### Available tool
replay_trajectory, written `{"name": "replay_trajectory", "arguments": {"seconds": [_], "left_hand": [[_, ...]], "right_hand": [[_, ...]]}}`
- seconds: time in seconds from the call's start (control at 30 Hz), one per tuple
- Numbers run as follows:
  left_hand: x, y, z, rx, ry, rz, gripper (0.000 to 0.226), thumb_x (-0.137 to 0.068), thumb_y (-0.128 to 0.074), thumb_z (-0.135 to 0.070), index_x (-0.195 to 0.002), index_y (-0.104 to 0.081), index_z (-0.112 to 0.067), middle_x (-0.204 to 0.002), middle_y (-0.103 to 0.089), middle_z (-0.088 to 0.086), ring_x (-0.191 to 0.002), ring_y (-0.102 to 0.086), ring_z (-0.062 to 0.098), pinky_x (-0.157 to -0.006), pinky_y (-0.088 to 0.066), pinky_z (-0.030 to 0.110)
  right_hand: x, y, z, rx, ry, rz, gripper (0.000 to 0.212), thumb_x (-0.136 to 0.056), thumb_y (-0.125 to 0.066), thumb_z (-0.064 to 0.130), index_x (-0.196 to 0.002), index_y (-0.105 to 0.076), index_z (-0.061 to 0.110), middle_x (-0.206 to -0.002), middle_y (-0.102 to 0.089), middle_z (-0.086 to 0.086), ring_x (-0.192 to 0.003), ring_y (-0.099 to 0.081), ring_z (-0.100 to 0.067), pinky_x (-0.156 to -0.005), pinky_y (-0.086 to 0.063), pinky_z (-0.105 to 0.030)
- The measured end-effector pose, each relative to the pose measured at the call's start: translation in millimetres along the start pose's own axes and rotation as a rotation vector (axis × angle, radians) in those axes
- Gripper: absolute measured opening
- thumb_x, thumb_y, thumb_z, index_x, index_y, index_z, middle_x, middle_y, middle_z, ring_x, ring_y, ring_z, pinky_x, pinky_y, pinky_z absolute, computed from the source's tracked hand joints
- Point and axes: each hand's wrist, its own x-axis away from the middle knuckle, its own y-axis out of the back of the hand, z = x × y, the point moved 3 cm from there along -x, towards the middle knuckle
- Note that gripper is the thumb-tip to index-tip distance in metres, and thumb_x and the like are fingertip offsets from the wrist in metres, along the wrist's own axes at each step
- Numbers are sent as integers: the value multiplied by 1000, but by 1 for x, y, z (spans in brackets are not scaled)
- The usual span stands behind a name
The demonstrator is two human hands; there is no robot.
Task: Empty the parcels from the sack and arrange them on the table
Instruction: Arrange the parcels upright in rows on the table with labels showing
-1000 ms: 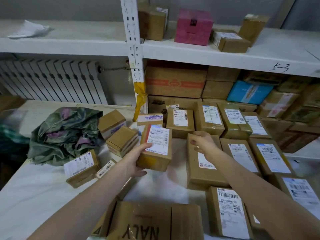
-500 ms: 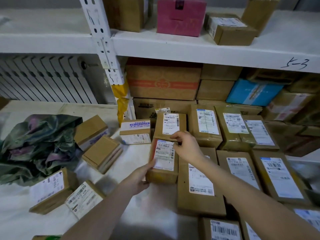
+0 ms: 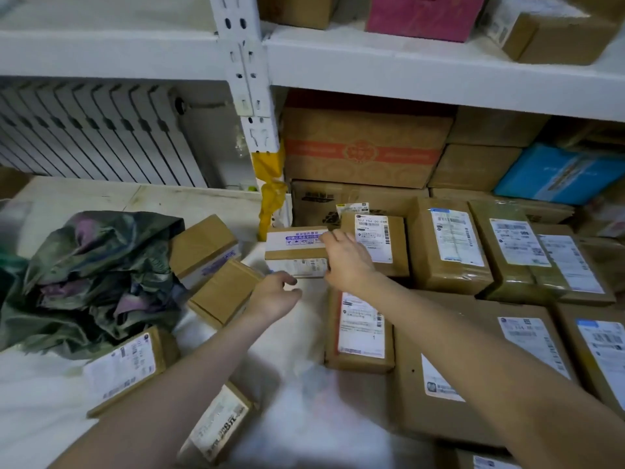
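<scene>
the purple-printed carton (image 3: 293, 252) sits just right of the shelf post (image 3: 261, 137). my right hand (image 3: 348, 262) touches its end, left hand (image 3: 274, 297) curls at its front; grip i cannot tell. stiff, probably light: hold the ends.

head cam | worn high, tilted forward-down | close over table (image 3: 304, 418) | faces shelf (image 3: 406, 62) | single view

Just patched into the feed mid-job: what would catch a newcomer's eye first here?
Both hands meet at the centre on a small white-taped box: the right hand closes over its right end, and the left hand sits just below its front. To the left lies the crumpled green sack. To the right, labelled brown parcels lie side by side in rows.
</scene>
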Motion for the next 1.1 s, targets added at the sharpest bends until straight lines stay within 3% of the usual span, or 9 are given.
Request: {"name": "replay_trajectory", "arguments": {"seconds": [0.17, 0.37, 0.53, 0.6, 0.67, 0.8, 0.87, 0.97, 1.1], "left_hand": [[-28, 41, 13, -148, -150, -61, 35, -87, -61, -23, -121, -63, -16, -122, -62, 7, -111, -59, 25, -88, -45, 27], [-42, 71, 28, -212, -293, -69, 47, -83, -62, -21, -129, -55, -15, -127, -56, 12, -121, -50, 28, -98, -43, 32], [-55, 82, 30, -234, -343, -23, 97, -65, -79, -31, -147, -30, -19, -139, -43, 9, -131, -40, 29, -106, -39, 43], [-62, 86, 30, -137, -294, 38, 118, -57, -85, -39, -152, -18, -19, -144, -38, 9, -134, -37, 28, -108, -37, 44], [-65, 83, 36, 58, -237, 144, 128, -45, -88, -51, -150, -22, -22, -141, -47, 4, -130, -46, 22, -105, -42, 43], [-58, 62, 37, 431, -115, 344, 63, -72, -84, -22, -125, -50, -20, -114, -67, -2, -96, -66, 7, -73, -55, 18], [-58, 51, 35, 560, -29, 333, 30, -82, -74, -30, -107, -58, -25, -105, -70, -4, -83, -69, 4, -64, -54, 17], [-64, 36, 29, 635, 97, 301, 49, -79, -69, -54, -114, -60, -21, -99, -72, -6, -89, -68, 13, -79, -51, 30], [-73, 15, 17, 664, 246, 273, 44, -91, -52, -56, -118, -50, -21, -104, -64, -1, -89, -60, 20, -84, -41, 35]], "right_hand": [[-53, -16, 2, 35, -127, 130, 108, -67, -82, 17, -151, -14, 15, -152, -26, -6, -140, -27, -29, -113, -30, -47], [-78, -25, 9, -147, -113, 87, 102, -55, -89, 21, -141, -35, 16, -130, -38, -3, -122, -43, -24, -100, -42, -36], [-79, 5, 42, -486, 48, 178, 109, -62, -89, 15, -150, -25, 24, -140, -39, 0, -129, -38, -14, -105, -37, -30], [-78, 17, 60, -615, 63, 211, 106, -65, -88, 13, -150, -24, 22, -137, -45, 0, -129, -40, -12, -106, -34, -26], [-75, 24, 68, -690, 48, 250, 94, -71, -83, 8, -149, -31, 14, -136, -49, -2, -129, -42, -11, -101, -33, -19], [-72, 35, 59, -769, 15, 228, 76, -77, -78, 8, -143, -42, 11, -137, -54, -7, -123, -51, -10, -93, -40, -12], [-76, 37, 49, -689, -8, 117, 70, -83, -74, 14, -145, -39, 12, -135, -55, -7, -120, -52, -11, -88, -42, -12], [-79, 33, 22, -516, -116, -60, 57, -90, -66, 25, -142, -44, 14, -135, -55, -7, -123, -53, -19, -96, -44, -28], [-69, 12, -19, -253, -212, -36, 40, -91, -61, 21, -131, -58, 15, -133, -58, -7, -120, -56, -22, -96, -48, -33]]}}
